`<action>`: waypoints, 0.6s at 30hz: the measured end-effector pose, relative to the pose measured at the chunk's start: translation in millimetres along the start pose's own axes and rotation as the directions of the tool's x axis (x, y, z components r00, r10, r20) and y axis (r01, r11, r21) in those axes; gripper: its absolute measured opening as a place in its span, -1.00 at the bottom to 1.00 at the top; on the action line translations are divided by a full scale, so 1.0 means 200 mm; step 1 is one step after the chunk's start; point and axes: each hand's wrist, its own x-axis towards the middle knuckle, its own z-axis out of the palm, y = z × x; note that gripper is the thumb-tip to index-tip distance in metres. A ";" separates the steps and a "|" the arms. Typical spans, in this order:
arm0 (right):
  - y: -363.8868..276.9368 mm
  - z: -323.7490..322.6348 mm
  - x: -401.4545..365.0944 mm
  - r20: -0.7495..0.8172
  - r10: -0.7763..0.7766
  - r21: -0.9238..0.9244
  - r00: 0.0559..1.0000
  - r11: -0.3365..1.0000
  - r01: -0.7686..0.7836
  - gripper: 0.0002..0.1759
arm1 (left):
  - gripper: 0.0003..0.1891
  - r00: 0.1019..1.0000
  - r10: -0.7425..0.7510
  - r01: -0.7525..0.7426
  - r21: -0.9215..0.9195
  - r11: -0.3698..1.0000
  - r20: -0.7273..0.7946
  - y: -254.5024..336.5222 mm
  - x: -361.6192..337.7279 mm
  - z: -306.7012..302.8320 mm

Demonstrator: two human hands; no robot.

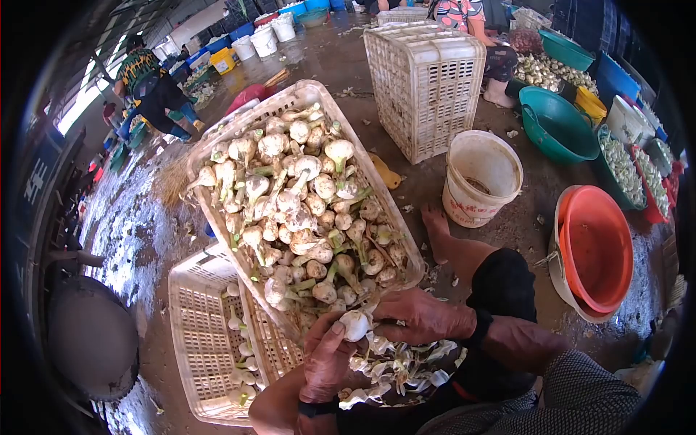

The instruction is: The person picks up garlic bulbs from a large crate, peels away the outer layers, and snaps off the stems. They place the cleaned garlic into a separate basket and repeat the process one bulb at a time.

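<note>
Between both sets of fingertips sits the white round garlic bulb [354, 324]. I see the left hand [326, 359] cupping it from below, thumb pressed on its skin, and the right hand [424, 315] lying over it, fingers bunched against its far side. I judge it light, firm and papery, with loose skin apt to slip, so grip the body, not the stalk. Beyond the fingers lies the tilted white plastic crate [308, 88] of bulbs. Red print on the white plastic bucket [482, 167], off past the right fingers, is too small to read.
</note>
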 end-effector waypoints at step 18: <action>-0.03 -0.09 -0.01 0.399 0.241 0.572 0.885 0.689 -0.446 -0.79 | -0.57 0.993 -0.044 0.042 0.017 0.999 0.112 0.00 -0.01 -0.03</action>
